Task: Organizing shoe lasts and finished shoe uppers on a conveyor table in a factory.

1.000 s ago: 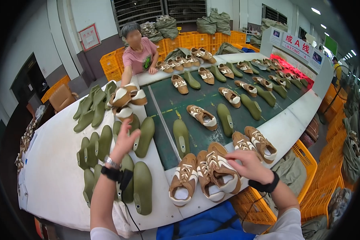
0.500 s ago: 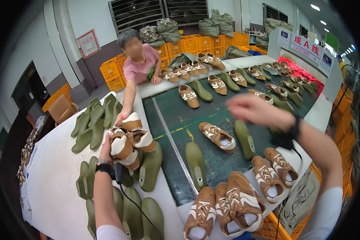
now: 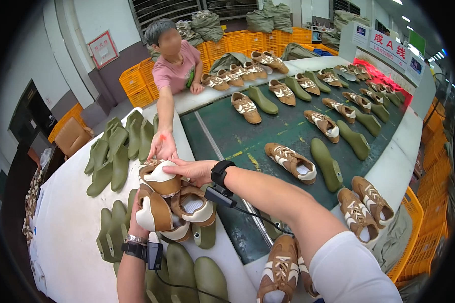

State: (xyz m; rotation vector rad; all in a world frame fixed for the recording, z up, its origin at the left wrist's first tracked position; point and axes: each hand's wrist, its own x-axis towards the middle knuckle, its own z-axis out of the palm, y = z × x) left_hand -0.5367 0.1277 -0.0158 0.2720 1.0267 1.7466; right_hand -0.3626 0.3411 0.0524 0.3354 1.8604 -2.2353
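A stack of brown and white shoes (image 3: 179, 204) sits on the white table (image 3: 71, 222) beside the green belt. My left hand (image 3: 135, 221) grips a brown and white shoe (image 3: 150, 212) on the stack's left side, mostly hidden behind it. My right hand (image 3: 193, 170) reaches across from the right and holds the top shoe (image 3: 159, 178). Both my wrists wear black bands with cabled devices. A co-worker in a pink shirt (image 3: 174, 73) leans over the table, and that person's hand (image 3: 163, 146) touches the table just behind the stack.
Green shoe lasts (image 3: 117, 151) lie in rows on the table left of the stack, with more lasts (image 3: 187, 275) near me. The dark green belt (image 3: 227, 131) carries shoes (image 3: 290, 161) and lasts (image 3: 326, 164). Orange crates (image 3: 136, 86) stand behind.
My right hand swung from over the belt back left onto the top shoe of the stack. My left hand stays on the stack. The co-worker's hand now rests just behind it.
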